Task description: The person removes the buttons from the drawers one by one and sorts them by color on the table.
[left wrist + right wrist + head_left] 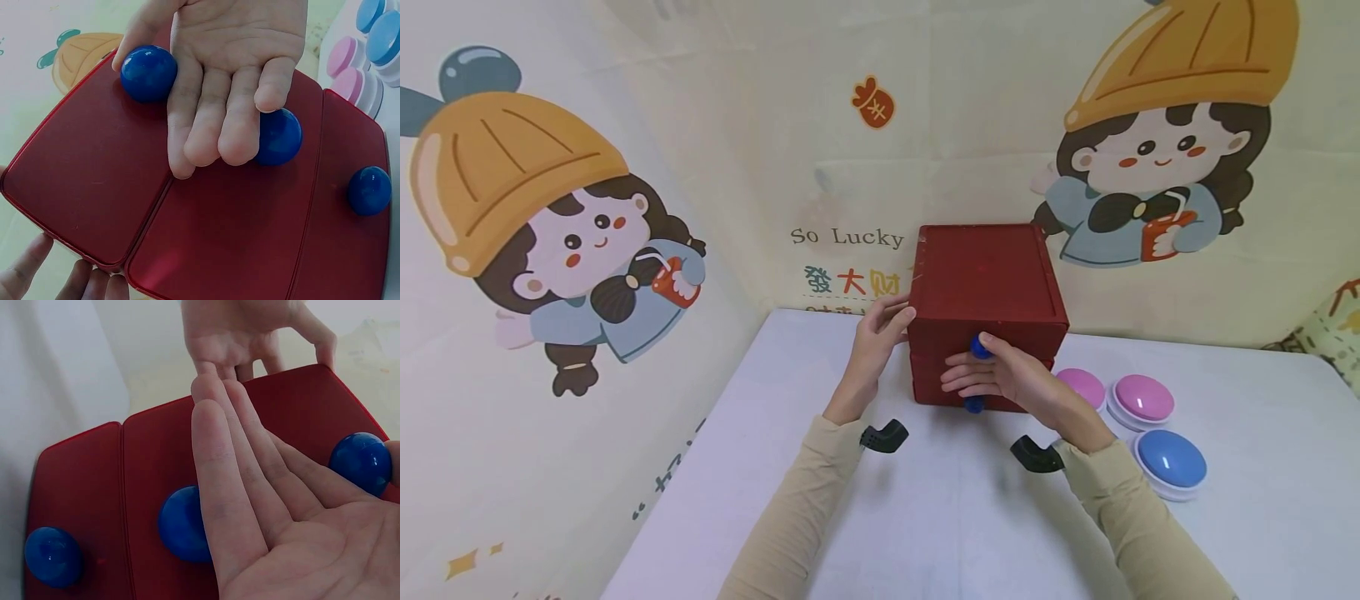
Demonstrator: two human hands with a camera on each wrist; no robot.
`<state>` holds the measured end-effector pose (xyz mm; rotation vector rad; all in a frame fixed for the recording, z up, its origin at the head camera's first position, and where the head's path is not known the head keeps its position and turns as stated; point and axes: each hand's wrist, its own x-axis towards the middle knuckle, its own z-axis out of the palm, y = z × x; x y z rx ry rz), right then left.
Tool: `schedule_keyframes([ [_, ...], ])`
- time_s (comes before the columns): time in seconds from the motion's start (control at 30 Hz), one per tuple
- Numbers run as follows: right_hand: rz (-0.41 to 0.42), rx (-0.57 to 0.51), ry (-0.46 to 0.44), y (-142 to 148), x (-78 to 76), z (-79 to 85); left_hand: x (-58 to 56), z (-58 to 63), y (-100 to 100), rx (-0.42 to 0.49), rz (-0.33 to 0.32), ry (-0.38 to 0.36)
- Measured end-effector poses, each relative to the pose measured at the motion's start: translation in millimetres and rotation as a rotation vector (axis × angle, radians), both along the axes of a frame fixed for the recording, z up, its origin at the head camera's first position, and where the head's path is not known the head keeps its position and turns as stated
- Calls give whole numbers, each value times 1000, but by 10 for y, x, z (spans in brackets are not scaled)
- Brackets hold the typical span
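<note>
A red drawer box (988, 271) stands at the back of the white table. Three drawer fronts with round blue knobs show in both wrist views. My right hand (1011, 379) has the top drawer's knob (149, 73) between thumb and index finger, while its other fingers stretch across the front. Those fingers partly cover the middle knob (184, 524). The bottom knob (369, 190) is uncovered. Against the box's left side, my left hand (874, 342) rests its fingertips, the thumb at the front upper edge. Part of its fingers is hidden behind the box in the head view.
Right of the box lie two pink push buttons (1144, 397) and a blue push button (1172, 458), all on white bases. A cloth printed with cartoon figures hangs close behind the box and along the table's left side.
</note>
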<state>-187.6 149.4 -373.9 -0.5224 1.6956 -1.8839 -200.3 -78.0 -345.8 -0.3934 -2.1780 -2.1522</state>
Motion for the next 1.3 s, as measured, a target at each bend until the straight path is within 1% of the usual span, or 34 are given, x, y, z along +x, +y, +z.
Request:
schedule_keyframes([
  [0.23, -5, -2, 1, -6, 14, 10, 5, 3, 5, -7, 2, -1],
  [0.5, 13, -53, -93, -11, 24, 53, 15, -3, 18, -3, 17, -1],
  [0.57, 6, -40, -103, -14, 32, 61, -19, -44, 11, 2, 17, -3],
  [0.73, -46, 15, -115, -20, 71, 71, -120, -161, -18, -5, 18, -18],
  [0.8, -65, 43, -111, -11, 91, 79, -125, -169, -25, -17, 24, -18],
  [0.9, -76, 95, -86, 18, 131, 102, -108, -152, -47, -40, 41, 3],
  [1.07, -82, 157, -44, 108, 213, 177, -39, -57, -104, -76, 60, 54],
  [1.23, -120, 193, 20, 180, 305, 295, 176, 219, -131, -109, 61, 91],
  [1.3, -138, 200, 68, 206, 339, 341, 260, 323, -130, -132, 70, 106],
])
